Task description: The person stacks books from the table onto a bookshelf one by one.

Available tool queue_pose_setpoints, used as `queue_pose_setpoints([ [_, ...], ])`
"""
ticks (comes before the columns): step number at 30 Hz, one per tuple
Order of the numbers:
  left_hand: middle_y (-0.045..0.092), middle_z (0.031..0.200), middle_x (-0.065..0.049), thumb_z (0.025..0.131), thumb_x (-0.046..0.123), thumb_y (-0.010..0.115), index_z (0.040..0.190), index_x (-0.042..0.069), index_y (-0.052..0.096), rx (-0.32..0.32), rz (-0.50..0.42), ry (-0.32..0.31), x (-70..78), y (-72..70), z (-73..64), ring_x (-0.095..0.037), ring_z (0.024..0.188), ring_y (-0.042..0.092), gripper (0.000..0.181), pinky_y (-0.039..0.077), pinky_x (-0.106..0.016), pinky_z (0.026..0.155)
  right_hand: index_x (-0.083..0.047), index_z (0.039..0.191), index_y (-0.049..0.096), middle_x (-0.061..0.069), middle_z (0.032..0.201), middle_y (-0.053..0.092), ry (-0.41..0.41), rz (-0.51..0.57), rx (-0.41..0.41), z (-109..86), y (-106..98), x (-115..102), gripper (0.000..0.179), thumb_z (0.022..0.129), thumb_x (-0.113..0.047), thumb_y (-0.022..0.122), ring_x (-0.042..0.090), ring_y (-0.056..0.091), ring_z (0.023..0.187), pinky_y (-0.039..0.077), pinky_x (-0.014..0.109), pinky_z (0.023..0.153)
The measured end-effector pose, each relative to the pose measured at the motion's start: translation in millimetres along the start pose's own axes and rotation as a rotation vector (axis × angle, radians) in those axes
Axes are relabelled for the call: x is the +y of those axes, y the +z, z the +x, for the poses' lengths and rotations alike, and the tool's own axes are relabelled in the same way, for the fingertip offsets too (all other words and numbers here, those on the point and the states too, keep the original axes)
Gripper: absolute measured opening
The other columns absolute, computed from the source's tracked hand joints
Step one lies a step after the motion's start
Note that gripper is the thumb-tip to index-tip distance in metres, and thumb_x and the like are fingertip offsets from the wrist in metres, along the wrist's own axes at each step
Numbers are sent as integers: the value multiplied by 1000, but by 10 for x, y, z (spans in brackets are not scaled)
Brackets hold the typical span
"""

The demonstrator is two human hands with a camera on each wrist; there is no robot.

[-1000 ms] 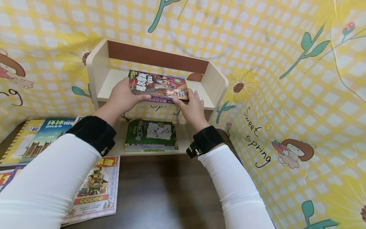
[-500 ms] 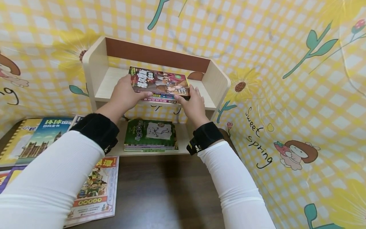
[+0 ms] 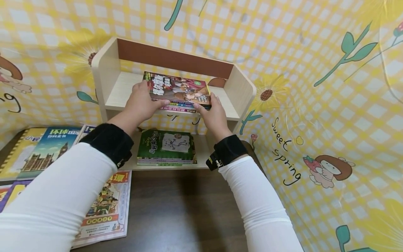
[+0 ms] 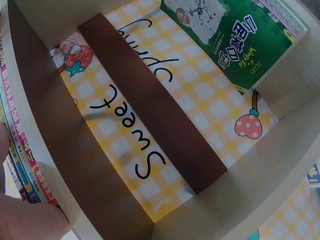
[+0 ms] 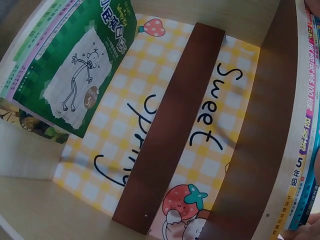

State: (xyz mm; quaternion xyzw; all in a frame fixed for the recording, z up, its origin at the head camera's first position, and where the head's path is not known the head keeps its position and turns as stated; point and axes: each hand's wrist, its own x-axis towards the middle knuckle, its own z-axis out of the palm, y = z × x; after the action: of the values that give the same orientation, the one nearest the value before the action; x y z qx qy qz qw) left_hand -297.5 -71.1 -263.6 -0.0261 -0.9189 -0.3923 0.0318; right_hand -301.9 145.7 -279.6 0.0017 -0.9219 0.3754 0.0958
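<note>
At the upper shelf (image 3: pixel 241 92), the book stack (image 3: pixel 179 90), pinched by left hand (image 3: pixel 140 103) and right hand (image 3: pixel 215 114), should be held level.

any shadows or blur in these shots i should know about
Head view: bright patterned wall, a soft dark shadow down the table; left wrist view: left hand looks soft and is cut off by the frame; right wrist view: wide brown board dim, green book clear.
</note>
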Motion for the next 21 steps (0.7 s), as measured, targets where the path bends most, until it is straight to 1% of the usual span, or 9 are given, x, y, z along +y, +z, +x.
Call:
queue_pose_setpoints([
  [2, -4, 158, -26, 92, 46, 60, 152, 0, -11, 3, -9, 1, -7, -10, -7, -43, 144, 12, 103, 20, -52, 115, -12, 156, 16, 8, 161, 18, -11, 6, 10, 1, 7, 2, 83, 92, -45, 59, 19, 10, 148, 17, 36, 119],
  [4, -8, 159, -24, 92, 47, 59, 152, 4, -14, 17, -20, 14, -29, -14, -31, -42, 145, 8, 104, 19, -53, 115, -12, 156, 16, 9, 161, 18, -29, 11, 24, -12, 16, 12, 84, 92, -45, 60, 21, 11, 148, 18, 37, 118],
  [6, -11, 159, -20, 91, 48, 60, 153, 8, -14, 59, -32, 41, -66, -8, -77, -39, 146, 6, 104, 19, -53, 115, -12, 156, 16, 10, 160, 18, -56, 21, 40, -55, 23, 35, 84, 92, -44, 61, 22, 12, 148, 18, 38, 118],
  [9, -11, 160, -14, 92, 43, 62, 155, 11, -9, 151, -35, 130, -141, -5, -211, -37, 146, 6, 100, 21, -53, 115, -12, 155, 16, 10, 160, 17, -134, 47, 51, -180, 31, 74, 86, 91, -41, 65, 22, 14, 147, 18, 38, 118],
  [12, -2, 160, -15, 92, 34, 66, 156, 9, 4, 233, -23, 260, -222, -15, -417, -39, 145, 14, 93, 25, -54, 113, -11, 155, 18, 11, 160, 16, -231, 72, 51, -383, 30, 149, 88, 89, -37, 69, 24, 16, 147, 18, 41, 118],
  [14, 6, 159, -17, 91, 29, 68, 155, 7, 12, 261, -15, 335, -294, -22, -600, -40, 143, 18, 88, 26, -56, 112, -11, 155, 19, 11, 161, 15, -284, 81, 37, -550, 37, 228, 89, 87, -37, 72, 25, 16, 146, 18, 43, 117],
  [16, 15, 156, -21, 89, 24, 70, 153, 5, 19, 288, -11, 399, -395, -7, -791, -42, 140, 22, 84, 28, -59, 109, -12, 154, 21, 8, 161, 14, -310, 85, 12, -723, 51, 325, 90, 85, -37, 73, 26, 18, 146, 20, 46, 116],
  [19, 27, 150, -25, 85, 18, 75, 150, 1, 29, 334, -2, 457, -611, 55, -1081, -44, 136, 28, 81, 30, -63, 106, -12, 154, 22, 4, 161, 13, -307, 101, -33, -982, 96, 490, 91, 84, -35, 74, 27, 19, 145, 22, 50, 115],
  [21, 32, 147, -26, 82, 14, 76, 147, -1, 33, 360, 7, 462, -787, 97, -1253, -46, 132, 31, 80, 32, -65, 102, -14, 154, 21, 2, 161, 12, -287, 114, -61, -1138, 146, 592, 91, 83, -34, 75, 28, 19, 145, 23, 52, 114],
])
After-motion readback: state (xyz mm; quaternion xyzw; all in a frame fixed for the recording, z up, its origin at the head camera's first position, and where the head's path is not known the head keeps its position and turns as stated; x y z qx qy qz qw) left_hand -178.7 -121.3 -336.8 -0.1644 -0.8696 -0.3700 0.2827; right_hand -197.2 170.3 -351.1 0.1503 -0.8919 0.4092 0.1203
